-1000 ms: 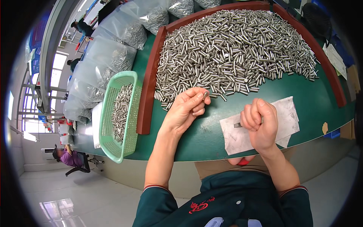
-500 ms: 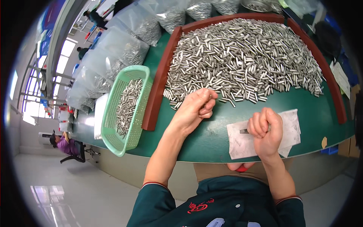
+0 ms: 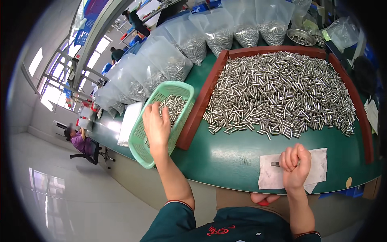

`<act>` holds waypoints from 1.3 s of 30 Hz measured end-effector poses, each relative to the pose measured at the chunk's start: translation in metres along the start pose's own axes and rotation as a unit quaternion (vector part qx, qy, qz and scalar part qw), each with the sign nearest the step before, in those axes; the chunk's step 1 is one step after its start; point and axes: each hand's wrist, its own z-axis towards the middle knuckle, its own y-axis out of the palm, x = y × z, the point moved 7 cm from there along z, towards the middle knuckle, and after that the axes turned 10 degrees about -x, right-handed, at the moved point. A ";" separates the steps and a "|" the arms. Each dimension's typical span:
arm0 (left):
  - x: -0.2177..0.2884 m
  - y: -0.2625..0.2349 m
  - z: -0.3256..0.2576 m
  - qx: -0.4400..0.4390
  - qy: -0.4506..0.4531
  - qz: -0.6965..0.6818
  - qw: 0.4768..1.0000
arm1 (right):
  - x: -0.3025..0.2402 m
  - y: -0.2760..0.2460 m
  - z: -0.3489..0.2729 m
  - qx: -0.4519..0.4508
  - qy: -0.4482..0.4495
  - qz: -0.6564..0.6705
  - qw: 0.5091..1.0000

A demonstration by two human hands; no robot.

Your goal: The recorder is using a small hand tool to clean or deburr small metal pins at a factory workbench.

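Observation:
My left hand is over the light green plastic basket, its fingers spread and bent slightly downward; nothing shows between them. Short silvery metal pins lie in that basket, partly hidden behind the hand. At the right, my right hand is closed in a fist above a smudged white sheet. From the fist's left side sticks the end of a flat dark grey metal piece; the rest is hidden by the fingers. A wide heap of the same kind of pins covers the green table beyond.
A reddish-brown raised frame borders the heap at the left, back and right. Clear plastic bags full of pins line the back and left, with a metal bowl at the back right. A seated person is far left.
My left hand has moved left from the heap's near edge to above the basket, and its fingers have opened. My right fist stays over the sheet. The whole view has shifted.

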 end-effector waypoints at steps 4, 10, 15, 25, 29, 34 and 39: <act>0.039 0.000 0.003 0.003 0.019 -0.067 0.998 | 0.000 -0.003 0.001 0.002 -0.001 -0.001 1.000; 0.167 0.031 -0.016 -0.083 0.287 -0.316 0.901 | 0.003 -0.001 0.006 0.004 0.000 -0.023 1.000; 0.194 0.063 -0.046 -0.173 0.329 -0.307 0.876 | 0.001 -0.003 0.006 -0.005 0.005 0.001 1.000; 0.195 0.075 -0.065 -0.213 0.349 -0.291 0.865 | 0.001 -0.004 0.002 -0.008 0.000 -0.006 1.000; 0.201 0.077 -0.070 -0.214 0.357 -0.276 0.867 | 0.001 -0.004 0.001 -0.004 0.008 -0.017 1.000; 0.204 0.077 -0.072 -0.225 0.360 -0.263 0.866 | 0.001 -0.004 0.002 -0.007 0.010 -0.021 1.000; 0.203 0.078 -0.073 -0.233 0.386 -0.233 0.862 | 0.002 -0.005 0.003 0.000 0.012 -0.015 1.000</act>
